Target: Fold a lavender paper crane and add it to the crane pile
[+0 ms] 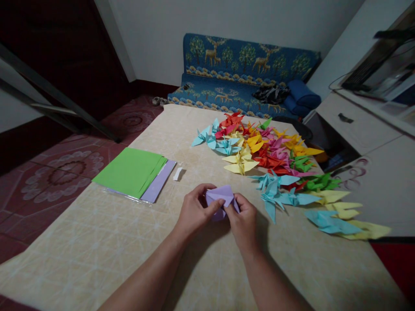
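A partly folded sheet of purple origami paper (225, 192) is held just above the table between both hands. My left hand (197, 207) grips its left side, with the thumb pressed across the front and the fingers behind. On the right side, my right hand (244, 218) pinches the paper near its middle, thumb close to the left thumb. The fingertips behind the paper are hidden. Many folded paper cranes (240, 163) in blue, yellow, red, pink, orange and green spread over the table's right side, the nearest blue ones a little right of my right hand.
A stack of green paper sheets (129, 170) lies on the left, over purple sheets (158, 181) in clear plastic. Beside it is a small white piece (177, 173). The table (97, 242) has a patterned cream cover. Beyond stand a blue sofa (220, 80) and a white cabinet (353, 125).
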`<state>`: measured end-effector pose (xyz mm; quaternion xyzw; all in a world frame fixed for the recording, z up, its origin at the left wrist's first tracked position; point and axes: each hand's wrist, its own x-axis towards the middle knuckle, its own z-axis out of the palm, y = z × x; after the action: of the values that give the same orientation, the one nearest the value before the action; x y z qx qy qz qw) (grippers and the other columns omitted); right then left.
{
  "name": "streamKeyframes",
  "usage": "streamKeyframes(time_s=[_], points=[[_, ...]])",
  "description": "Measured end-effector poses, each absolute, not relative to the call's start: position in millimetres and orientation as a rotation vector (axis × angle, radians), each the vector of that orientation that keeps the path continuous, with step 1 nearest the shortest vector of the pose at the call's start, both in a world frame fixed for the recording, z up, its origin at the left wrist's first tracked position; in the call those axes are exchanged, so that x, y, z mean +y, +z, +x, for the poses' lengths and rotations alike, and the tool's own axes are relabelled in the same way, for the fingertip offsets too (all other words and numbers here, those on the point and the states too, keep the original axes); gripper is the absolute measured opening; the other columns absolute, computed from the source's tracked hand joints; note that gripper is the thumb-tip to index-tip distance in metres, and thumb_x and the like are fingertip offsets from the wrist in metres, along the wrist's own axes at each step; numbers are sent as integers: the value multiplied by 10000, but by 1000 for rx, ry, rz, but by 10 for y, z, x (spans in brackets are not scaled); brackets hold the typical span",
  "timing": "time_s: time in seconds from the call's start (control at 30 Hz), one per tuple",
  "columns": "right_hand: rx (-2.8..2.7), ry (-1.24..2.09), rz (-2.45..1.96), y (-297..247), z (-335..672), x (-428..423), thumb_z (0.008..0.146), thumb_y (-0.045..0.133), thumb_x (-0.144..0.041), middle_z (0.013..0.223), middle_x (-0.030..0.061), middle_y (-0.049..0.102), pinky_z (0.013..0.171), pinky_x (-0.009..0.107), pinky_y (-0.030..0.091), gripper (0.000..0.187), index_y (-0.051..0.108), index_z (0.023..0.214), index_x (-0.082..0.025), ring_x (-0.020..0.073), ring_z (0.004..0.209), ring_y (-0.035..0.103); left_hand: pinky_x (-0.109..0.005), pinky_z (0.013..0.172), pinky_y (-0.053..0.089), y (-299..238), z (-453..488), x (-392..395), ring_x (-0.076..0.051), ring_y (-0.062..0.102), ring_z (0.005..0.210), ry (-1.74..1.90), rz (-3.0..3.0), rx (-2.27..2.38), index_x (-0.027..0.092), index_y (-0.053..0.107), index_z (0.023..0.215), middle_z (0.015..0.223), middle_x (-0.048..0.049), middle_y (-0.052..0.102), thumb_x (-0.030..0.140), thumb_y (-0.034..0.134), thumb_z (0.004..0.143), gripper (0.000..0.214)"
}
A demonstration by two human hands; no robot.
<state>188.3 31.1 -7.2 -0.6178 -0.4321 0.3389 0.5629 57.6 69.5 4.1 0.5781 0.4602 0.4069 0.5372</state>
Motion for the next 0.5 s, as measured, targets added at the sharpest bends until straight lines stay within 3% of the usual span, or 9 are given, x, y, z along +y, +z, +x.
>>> streamKeyframes(time_s=[0.1, 0.3, 0.5], points=[[-1028, 803, -1468, -57, 1872, 308, 746, 625, -337, 560, -38, 510, 505, 211, 369, 168, 596, 654, -199, 131, 558, 437, -241, 577, 409, 62, 573, 695, -143, 548, 636, 947, 1376, 1101, 122, 606, 1113, 769, -27, 640, 291, 689, 755, 405], [-1063, 846, -1476, -92, 1887, 310, 798, 583, -402, 622, -16, 556, 549, 230, 385, 238, 638, 722, -184, 151, 613, 477, -233, 570, 385, 87, 575, 697, -123, 507, 612, 960, 1308, 1038, 133, 580, 1097, 714, 15, 570, 181, 613, 727, 375], [-968, 930, -1438, -142, 1911, 317, 847, 537, -485, 599, -17, 476, 522, 233, 375, 360, 523, 644, -189, 141, 587, 450, -211, 544, 386, 76, 584, 685, -107, 513, 596, 1034, 1140, 934, 202, 555, 1013, 759, 31, 585, 98, 596, 669, 362]])
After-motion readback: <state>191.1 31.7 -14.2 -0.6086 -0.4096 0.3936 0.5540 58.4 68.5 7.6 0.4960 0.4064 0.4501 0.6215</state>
